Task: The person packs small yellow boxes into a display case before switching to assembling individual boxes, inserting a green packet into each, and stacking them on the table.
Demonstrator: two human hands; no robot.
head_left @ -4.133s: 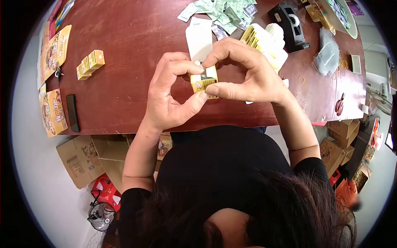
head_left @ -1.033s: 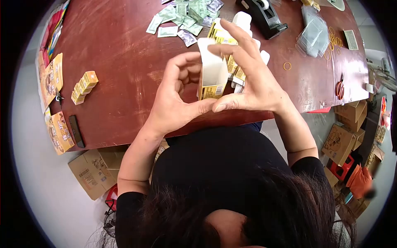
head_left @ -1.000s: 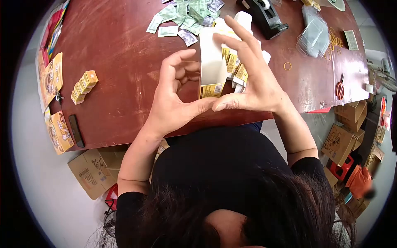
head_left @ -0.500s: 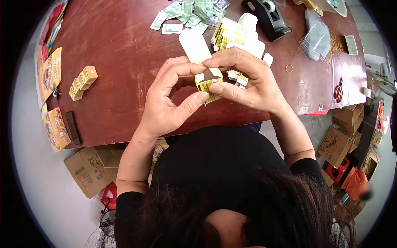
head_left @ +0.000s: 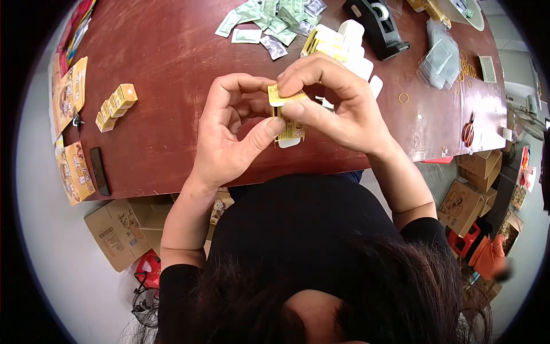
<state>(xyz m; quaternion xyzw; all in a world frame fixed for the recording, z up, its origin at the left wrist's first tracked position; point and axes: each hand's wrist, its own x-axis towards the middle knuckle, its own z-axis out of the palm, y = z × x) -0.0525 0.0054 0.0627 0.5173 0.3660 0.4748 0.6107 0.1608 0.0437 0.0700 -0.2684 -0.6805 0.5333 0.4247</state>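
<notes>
A small yellow carton (head_left: 291, 131) is held up between both hands above the near edge of the table. My left hand (head_left: 229, 126) grips its left side, the thumb against the front face. My right hand (head_left: 335, 106) pinches the top, its fingers on the yellow lid flap and its thumb at the front edge. The lid lies folded over the opening. A white flap sticks out at the carton's bottom. Behind my right hand lie several flat, white-and-yellow unfilled cartons (head_left: 326, 43). Green and purple sachets (head_left: 275, 20) are spread farther back.
Several yellow cartons (head_left: 116, 107) stand in a row at left, near a dark bar-shaped object (head_left: 99, 171). A black tape dispenser (head_left: 378, 28), clear plastic bags (head_left: 439, 54), rubber bands (head_left: 404, 98) and red-handled scissors (head_left: 469, 132) lie at right. Cardboard boxes (head_left: 117, 235) sit below the table.
The carton's raised white lid flap has been folded down over its opening, now showing its yellow outside. A white flap now shows at the bottom. A purple sachet has come into sight by the pile.
</notes>
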